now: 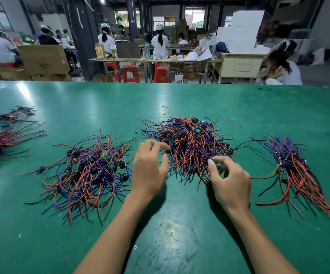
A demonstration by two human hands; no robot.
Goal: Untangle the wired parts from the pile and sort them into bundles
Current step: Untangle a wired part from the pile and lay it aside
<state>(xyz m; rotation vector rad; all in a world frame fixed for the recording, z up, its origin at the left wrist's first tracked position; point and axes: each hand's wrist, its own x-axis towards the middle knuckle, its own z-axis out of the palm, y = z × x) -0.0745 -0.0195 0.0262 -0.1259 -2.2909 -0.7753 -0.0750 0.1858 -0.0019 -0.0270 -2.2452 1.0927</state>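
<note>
Pinching a blue wire [203,155] with right hand [231,181] at central pile [188,139]; left hand [148,171] hovering spread beside it.

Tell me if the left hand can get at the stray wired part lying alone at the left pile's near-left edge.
Probably yes. The left hand hovers open beside the middle pile; the stray part lies on bare green table, but the left pile lies between, so reach over or around it.

the bench [180,224] is glossy green with pale scuffs. the middle pile [188,143], the left pile [89,175] and the bundle [296,171] at right mix red, blue and black wires, with small green boards among them. stools [130,73] beyond are red.
</note>
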